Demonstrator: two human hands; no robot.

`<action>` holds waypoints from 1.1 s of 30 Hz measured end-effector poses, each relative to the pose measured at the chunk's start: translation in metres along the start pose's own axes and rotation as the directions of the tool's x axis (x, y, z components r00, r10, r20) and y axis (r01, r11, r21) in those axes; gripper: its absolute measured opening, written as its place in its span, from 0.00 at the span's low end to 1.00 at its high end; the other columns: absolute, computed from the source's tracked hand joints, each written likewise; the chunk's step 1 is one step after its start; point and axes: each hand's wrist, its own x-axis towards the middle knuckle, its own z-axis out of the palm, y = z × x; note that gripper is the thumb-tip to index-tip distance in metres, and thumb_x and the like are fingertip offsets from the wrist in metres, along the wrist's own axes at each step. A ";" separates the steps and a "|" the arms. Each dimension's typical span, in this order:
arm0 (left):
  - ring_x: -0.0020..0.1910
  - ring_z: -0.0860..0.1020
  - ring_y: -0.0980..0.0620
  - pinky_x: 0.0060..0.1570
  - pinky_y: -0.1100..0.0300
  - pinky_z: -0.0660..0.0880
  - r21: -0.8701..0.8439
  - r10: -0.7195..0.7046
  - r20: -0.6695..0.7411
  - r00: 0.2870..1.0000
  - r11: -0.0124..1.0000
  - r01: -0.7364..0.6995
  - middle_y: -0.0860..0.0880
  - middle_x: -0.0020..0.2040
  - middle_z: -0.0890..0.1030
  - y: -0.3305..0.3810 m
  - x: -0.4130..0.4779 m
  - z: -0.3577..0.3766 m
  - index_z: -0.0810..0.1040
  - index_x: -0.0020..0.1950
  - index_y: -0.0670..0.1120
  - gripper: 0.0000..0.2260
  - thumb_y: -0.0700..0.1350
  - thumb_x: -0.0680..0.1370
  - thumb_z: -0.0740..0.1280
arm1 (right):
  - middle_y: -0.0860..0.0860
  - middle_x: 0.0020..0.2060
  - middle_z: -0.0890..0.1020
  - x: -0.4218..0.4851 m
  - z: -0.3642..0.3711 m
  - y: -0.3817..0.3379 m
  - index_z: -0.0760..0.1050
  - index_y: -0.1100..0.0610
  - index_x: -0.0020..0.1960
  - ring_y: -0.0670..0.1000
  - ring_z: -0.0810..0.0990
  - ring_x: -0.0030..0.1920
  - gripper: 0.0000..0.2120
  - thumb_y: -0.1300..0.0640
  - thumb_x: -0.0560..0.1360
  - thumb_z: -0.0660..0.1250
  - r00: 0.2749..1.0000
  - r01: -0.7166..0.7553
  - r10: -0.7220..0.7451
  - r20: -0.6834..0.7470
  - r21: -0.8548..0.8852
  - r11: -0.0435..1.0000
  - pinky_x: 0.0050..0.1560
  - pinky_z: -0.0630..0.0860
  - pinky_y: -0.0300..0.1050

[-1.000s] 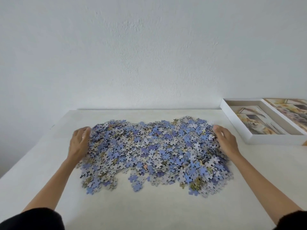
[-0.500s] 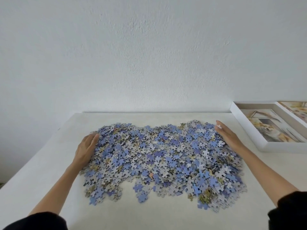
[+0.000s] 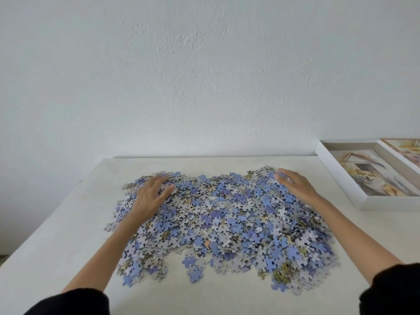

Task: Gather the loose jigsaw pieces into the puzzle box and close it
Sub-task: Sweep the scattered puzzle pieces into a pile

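Head view, looking down on a pale worktop (image 3: 56, 246) set against a white wall (image 3: 204, 76). Shows loose jigsaw pieces (image 3: 227, 221) spread as one broad, shallow heap across the middle of the worktop, mostly blue or dotted grey faces up, with a few strays along the near edge. Left hand (image 3: 151, 196) palm down on the far left part of the heap, fingers straight and fanned wide, gripping nothing. Right hand (image 3: 295, 186) on the far right edge of the heap, fingers straight and close together, palm turned inward toward the pieces, likewise holding nothing. Puzzle box (image 3: 336, 169) at the far right of the worktop, apart from the heap: an open white tray with a printed picture on its floor. Second printed panel (image 3: 406, 151) just beside the box, cut by the frame edge. Black sleeves (image 3: 75, 301) at both lower corners.
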 end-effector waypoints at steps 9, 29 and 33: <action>0.59 0.69 0.52 0.59 0.50 0.65 -0.280 -0.125 -0.137 0.983 0.956 0.082 0.48 0.63 0.71 0.008 0.003 -0.002 0.72 0.65 0.47 0.40 0.75 0.68 0.47 | 0.49 0.64 0.73 -0.003 0.004 0.002 0.73 0.48 0.61 0.51 0.69 0.65 0.19 0.41 0.75 0.59 0.986 0.086 -0.065 -0.151 0.141 0.986 0.63 0.65 0.50; 0.70 0.64 0.45 0.68 0.50 0.56 -0.354 -0.325 0.093 0.941 0.873 0.336 0.46 0.72 0.66 -0.058 0.038 -0.016 0.68 0.70 0.49 0.38 0.73 0.71 0.50 | 0.51 0.66 0.71 0.058 0.004 -0.014 0.70 0.53 0.66 0.50 0.65 0.68 0.25 0.42 0.74 0.55 0.990 0.018 -0.062 0.125 0.325 0.946 0.64 0.57 0.44; 0.67 0.68 0.47 0.65 0.54 0.59 -0.362 -0.262 0.139 0.955 0.884 0.295 0.48 0.68 0.70 -0.048 0.036 -0.013 0.73 0.64 0.52 0.31 0.71 0.72 0.52 | 0.49 0.62 0.75 0.054 0.006 -0.008 0.75 0.54 0.61 0.47 0.69 0.64 0.14 0.55 0.79 0.55 0.979 0.089 -0.137 0.148 0.294 0.952 0.64 0.59 0.42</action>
